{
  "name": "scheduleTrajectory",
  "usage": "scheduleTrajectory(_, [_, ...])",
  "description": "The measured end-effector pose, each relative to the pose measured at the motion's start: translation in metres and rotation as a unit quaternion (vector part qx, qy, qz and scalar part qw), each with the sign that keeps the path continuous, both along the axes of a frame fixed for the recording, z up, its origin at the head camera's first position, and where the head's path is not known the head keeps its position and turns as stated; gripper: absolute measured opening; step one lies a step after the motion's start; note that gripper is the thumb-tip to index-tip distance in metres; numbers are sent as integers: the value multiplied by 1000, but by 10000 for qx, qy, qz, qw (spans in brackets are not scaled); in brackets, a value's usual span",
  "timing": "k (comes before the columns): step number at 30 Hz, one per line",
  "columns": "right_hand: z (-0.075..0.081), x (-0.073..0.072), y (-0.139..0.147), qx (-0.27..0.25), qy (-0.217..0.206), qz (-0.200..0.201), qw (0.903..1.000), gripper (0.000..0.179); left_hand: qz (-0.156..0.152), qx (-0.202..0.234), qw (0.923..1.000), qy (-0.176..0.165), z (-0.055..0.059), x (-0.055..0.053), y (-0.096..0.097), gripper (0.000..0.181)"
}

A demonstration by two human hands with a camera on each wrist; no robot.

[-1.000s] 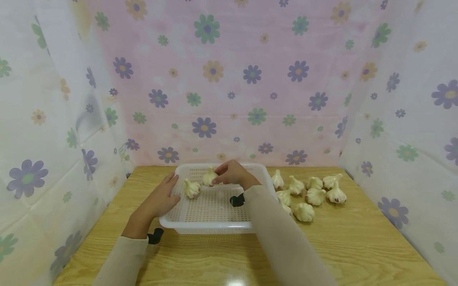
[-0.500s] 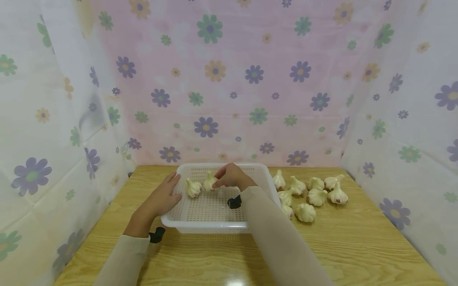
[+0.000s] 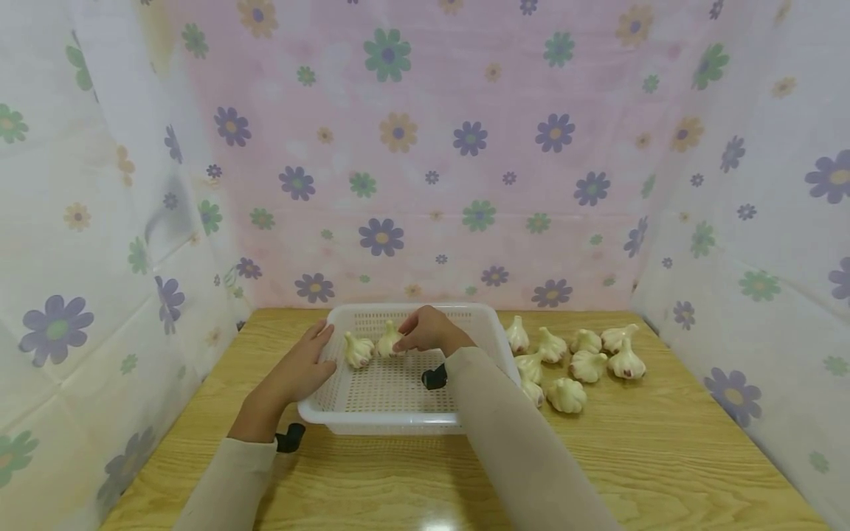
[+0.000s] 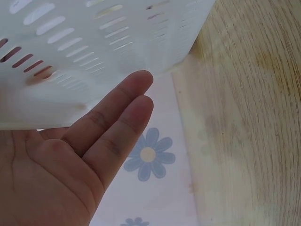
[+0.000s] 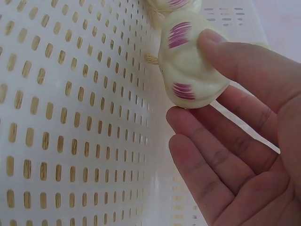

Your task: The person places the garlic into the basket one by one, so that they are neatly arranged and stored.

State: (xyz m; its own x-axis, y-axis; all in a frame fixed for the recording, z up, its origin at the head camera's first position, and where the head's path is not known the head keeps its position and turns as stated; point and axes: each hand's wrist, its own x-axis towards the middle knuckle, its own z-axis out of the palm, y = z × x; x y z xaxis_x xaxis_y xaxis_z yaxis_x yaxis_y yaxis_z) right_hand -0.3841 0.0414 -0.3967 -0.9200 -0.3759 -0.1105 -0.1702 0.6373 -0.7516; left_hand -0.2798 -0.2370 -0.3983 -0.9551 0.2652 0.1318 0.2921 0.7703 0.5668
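Note:
A white plastic basket with slotted walls stands on the table. My left hand holds its left rim; in the left wrist view, two straight fingers lie outside the wall, and skin shows through the slots from the inner side. Inside the basket, my right hand pinches a garlic bulb between thumb and fingers. The right wrist view shows this bulb with purple streaks and its root tuft facing the slotted floor. Another garlic bulb sits just left of it, close to the left wall.
Several garlic bulbs lie on the wooden table to the right of the basket, a few close against its right wall. Flower-print cloth hangs behind and along both sides. A dark wrist mount is on the right wrist.
My right hand has lowered the garlic bulb slightly toward the basket floor, beside the other bulb. Over the last half second almost nothing has moved. My left hand stays at the rim.

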Motion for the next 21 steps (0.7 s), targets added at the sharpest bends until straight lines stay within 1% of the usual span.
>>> scheduleTrajectory(11, [0,0,-2,109,38,-63,9999,43,-3,49,10000,-14,1,1,0,74])
scheduleTrajectory(21, [-1,-1,-3,195,93,-47,9998,43,-15,42,10000,-27,0,-1,-1,74])
